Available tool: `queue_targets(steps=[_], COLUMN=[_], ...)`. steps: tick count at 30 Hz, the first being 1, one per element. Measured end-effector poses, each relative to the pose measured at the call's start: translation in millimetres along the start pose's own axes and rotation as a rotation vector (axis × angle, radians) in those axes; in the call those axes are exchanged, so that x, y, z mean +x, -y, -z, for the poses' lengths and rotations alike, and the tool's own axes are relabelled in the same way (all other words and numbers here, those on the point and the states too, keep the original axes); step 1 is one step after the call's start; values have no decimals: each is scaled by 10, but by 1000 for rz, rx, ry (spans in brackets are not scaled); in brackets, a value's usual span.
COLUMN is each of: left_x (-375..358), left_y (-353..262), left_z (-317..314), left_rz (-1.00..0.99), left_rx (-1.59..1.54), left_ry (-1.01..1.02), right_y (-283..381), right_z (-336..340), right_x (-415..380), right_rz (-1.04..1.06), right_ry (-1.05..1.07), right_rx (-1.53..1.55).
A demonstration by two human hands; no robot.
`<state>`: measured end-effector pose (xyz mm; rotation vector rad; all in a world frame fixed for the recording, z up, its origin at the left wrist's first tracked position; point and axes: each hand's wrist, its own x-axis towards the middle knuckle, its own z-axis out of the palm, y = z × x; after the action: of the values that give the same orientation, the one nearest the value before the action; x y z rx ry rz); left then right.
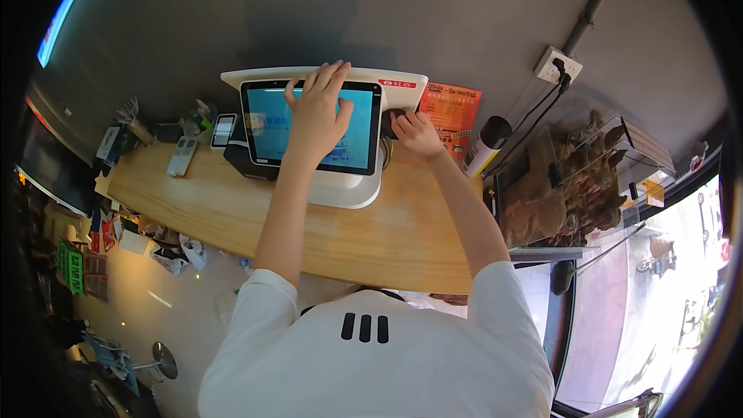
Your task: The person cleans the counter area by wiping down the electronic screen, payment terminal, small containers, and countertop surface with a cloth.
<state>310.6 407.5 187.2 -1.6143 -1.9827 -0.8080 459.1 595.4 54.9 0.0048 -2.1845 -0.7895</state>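
Observation:
A white point-of-sale terminal [356, 192] with a lit blue touchscreen [267, 128] stands on the wooden counter. My left hand [316, 112] lies across the front of the screen, its fingers stretched up to the terminal's white top edge and its thumb held apart. At the terminal's right side, my right hand [418, 134] has its fingers closed on a small black object [393, 121]. Part of that object is covered by the fingers, and its exact kind cannot be made out. An orange printed sheet [457, 108] is behind my right hand.
A spray can [487, 143] with a black cap stands right of the terminal, near a wall socket [559, 67] with black cables. Rough brown wood [573, 186] is farther right. A card reader [224, 131] and a pale handset [183, 156] rest on the counter [178, 201] at left.

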Motion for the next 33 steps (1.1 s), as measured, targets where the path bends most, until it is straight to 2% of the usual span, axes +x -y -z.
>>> queue_targets(steps=[2, 4, 7, 9, 10, 14, 16, 21, 24, 26, 28, 29, 33], left_x=[6, 5, 6, -12, -30, -15, -24, -17, -28, -24, -40, -32, -28], left_y=[-8, -5, -18, -41, -46, -51, -59, -57, -68, -62, -53, -41, -53], left_z=[9, 13, -23, -70, -105, -149, -128, -130, -112, -120, -124, -122, -96], left_rz=[-1, 2, 20, 24, 37, 61, 60, 65, 80, 75, 63, 52, 51], left_rx=[10, 17, 16, 15, 30, 21, 14, 11, -13, -1, 6, 16, 19], left_ry=[-3, 0, -13, -20, -38, -61, -58, -57, -33, -39, -38, -47, -35], right_y=[46, 70, -35, -106, -107, -55, -34, -73, -203, -202, -101, -109, -250], right_z=[-202, -118, 333, 450, 405, 91, 22, 410, 388, 213, -8, -28, 307], right_x=[-228, -289, 25, 178, 161, -86, -172, 8, 115, -3, -198, -281, -233], right_rz=[-32, -32, -51, -213, -216, -109, -80, -97, -162, -115, -56, -65, 34], right_ry=[106, 83, 52, -15, -15, 55, 195, -29, -38, -5, 146, 226, 97], right_rx=[64, 63, 20, 15, 13, 43, 156, 86, 80, 52, 70, 174, 146])
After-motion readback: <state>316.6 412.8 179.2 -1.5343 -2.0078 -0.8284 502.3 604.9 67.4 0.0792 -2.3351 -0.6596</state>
